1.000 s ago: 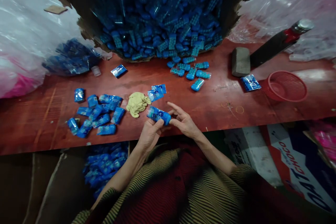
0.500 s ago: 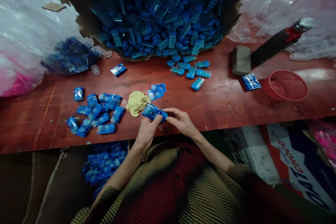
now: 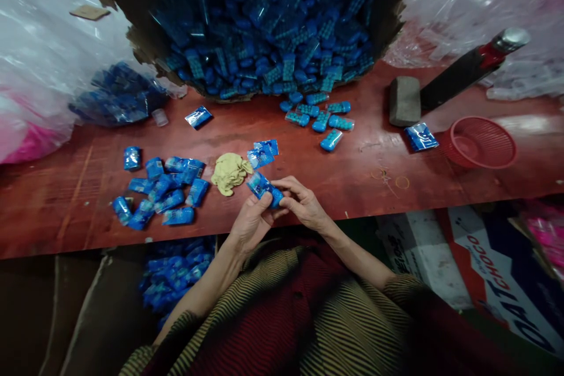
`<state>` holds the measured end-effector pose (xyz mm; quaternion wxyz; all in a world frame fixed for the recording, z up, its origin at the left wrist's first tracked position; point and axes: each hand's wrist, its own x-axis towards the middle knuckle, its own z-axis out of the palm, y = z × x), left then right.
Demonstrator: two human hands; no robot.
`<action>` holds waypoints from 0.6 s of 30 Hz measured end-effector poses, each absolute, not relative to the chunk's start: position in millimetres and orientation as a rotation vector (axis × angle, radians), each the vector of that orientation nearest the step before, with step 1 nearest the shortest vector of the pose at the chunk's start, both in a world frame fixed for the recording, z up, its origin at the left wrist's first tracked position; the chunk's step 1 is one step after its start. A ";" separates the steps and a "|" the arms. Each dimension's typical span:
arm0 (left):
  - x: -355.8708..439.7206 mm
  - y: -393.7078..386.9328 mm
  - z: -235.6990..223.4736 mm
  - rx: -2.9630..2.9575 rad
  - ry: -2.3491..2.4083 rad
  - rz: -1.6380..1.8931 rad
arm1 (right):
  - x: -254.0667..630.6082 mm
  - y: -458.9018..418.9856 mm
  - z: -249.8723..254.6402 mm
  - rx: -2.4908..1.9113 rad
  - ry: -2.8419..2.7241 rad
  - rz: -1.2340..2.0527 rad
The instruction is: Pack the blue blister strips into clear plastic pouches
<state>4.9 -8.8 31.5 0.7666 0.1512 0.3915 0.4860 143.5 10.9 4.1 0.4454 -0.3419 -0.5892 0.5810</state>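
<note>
Above the table's front edge, both my hands hold one small blue container in a printed blue sleeve [image 3: 259, 184]. My left hand [image 3: 249, 222] grips it from below with the thumb across its front. My right hand [image 3: 304, 204] pinches its right end between thumb and fingers, which hide part of it. Just left of it lies a crumpled yellow-green cloth or glove [image 3: 230, 171]. Flat blue sleeves [image 3: 261, 157] rest behind the held container. Further left is a loose group of sleeved blue containers [image 3: 170, 200]. Unsleeved blue containers [image 3: 321, 121] with clear sides lie towards the back.
A torn cardboard box [image 3: 392, 35] full of blue containers stands at the back. To the right are a grey block [image 3: 404, 101], a dark bottle-like object [image 3: 462, 77], a stack of blue sleeves [image 3: 422, 137] and a red basket [image 3: 482, 165]. Plastic bags [image 3: 39, 59] flank the red table [image 3: 352, 182].
The sleeved container has shifted slightly right and tilts more steeply, its right end lower. My fingers have closed in around it. Everything else on the table stays put.
</note>
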 end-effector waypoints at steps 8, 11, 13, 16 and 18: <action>18.7 -15.2 28.7 0.315 0.947 1.161 | 141.6 -0.1 6.1 -0.920 -1.497 1.299; 24.7 -16.6 27.0 0.260 0.986 1.199 | 137.0 -3.0 2.2 -0.971 -1.502 1.194; 27.5 -16.4 26.4 0.229 0.965 1.208 | 134.8 -2.9 -0.4 -1.020 -1.464 1.142; 26.6 -15.2 26.9 0.199 0.899 1.189 | 135.5 0.8 -2.3 -1.047 -1.391 1.212; 22.3 -14.6 27.4 0.179 0.853 1.155 | 137.9 4.6 -2.2 -0.998 -1.352 1.340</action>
